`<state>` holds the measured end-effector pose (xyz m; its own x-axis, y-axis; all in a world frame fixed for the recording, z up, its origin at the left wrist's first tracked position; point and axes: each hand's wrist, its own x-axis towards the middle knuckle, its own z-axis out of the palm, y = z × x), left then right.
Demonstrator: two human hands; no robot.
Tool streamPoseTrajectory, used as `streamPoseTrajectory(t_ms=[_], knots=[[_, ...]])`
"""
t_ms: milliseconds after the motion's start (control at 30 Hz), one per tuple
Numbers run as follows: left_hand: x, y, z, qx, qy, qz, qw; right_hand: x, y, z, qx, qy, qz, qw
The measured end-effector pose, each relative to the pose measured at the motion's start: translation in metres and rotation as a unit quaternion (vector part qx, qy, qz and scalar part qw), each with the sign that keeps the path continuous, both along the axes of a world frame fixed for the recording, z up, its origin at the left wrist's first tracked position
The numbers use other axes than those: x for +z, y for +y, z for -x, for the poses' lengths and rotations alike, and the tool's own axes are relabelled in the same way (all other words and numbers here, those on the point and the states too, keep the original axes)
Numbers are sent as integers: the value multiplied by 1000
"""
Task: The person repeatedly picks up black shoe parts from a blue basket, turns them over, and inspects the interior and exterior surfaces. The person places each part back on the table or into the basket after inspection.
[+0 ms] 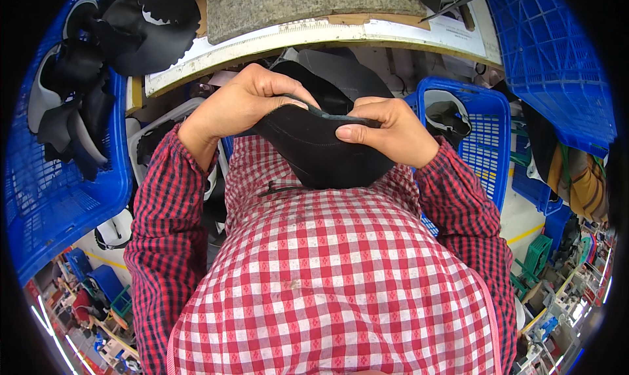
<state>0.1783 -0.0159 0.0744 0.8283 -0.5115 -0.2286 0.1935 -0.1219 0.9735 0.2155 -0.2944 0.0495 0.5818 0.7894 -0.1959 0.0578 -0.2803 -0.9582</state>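
Both hands hold one black shoe upper piece (324, 153) close in front of my chest. My left hand (239, 103) grips its left edge, fingers curled over the top. My right hand (390, 129) pinches the right edge, thumb pressed flat on the black material. The piece is curved and hangs down between the hands over my red and white checked shirt. Behind it, more dark material (341, 70) lies under the table edge.
A white work table (327, 34) with a grey felt pad (308, 1) runs across the top. On the left, a blue crate (59, 198) holds several black and white shoe pieces (72, 93). More blue crates (485, 132) stand at the right (557, 54).
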Motion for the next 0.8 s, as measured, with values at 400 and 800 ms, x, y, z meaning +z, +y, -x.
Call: streamPoseTrajectory(t_ms=[400, 800], knots=[[-1, 1, -9, -44, -20, -42, 998, 3, 5, -8, 70, -194, 24, 978], [1, -7, 29, 95, -33, -108, 989, -4, -3, -4, 19, -105, 4, 994]])
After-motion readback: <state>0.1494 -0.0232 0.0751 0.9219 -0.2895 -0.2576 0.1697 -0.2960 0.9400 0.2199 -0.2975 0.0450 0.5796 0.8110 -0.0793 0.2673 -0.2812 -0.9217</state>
